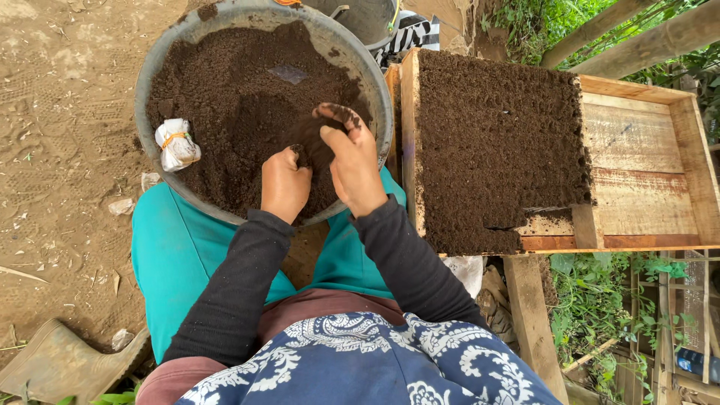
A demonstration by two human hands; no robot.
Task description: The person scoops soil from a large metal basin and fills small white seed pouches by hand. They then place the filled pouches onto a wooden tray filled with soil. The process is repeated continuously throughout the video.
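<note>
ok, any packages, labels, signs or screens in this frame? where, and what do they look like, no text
Small tied bundle: white wrapping bound with an orange band, lying on the dark soil at the left of the grey basin.
Bottle: bottom right among the plants, dark with a blue label, partly hidden.
No signs or screens.

One package: small white bundle (177, 144), lumpy, tied with an orange band, lying on dark soil at the basin's (150, 67) left side. No labels, signs, screens.
</note>
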